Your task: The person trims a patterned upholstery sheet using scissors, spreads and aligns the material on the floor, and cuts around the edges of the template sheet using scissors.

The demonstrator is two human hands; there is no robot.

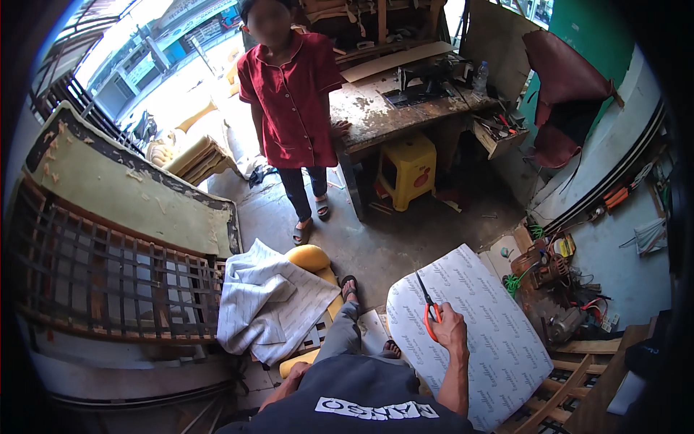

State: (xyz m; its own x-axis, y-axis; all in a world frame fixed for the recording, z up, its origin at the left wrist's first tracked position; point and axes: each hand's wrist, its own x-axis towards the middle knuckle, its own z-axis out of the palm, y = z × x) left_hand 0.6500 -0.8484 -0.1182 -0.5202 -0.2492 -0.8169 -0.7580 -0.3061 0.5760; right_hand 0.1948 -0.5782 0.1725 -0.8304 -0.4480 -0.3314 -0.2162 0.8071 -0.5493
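Note:
My right hand (450, 327) is closed around the orange handles of a pair of scissors (425, 291). The dark blades point forward and a little left, over a large white panel (491, 340) covered in repeated grey print. My left hand (294, 375) is low beside my body, next to a yellow padded piece (298, 360); its fingers are mostly hidden. Ahead of it, a wrinkled whitish printed cloth (267, 296) lies draped over a piece of furniture with yellow padding (309, 258).
A person in a red shirt (293, 101) stands ahead by a worn worktable (376, 119) with a sewing machine (419, 83). Below it is a yellow stool (407, 170). A stripped sofa frame (108, 239) stands left; a motor-like machine (538, 267) and wooden slats (567, 387) are right.

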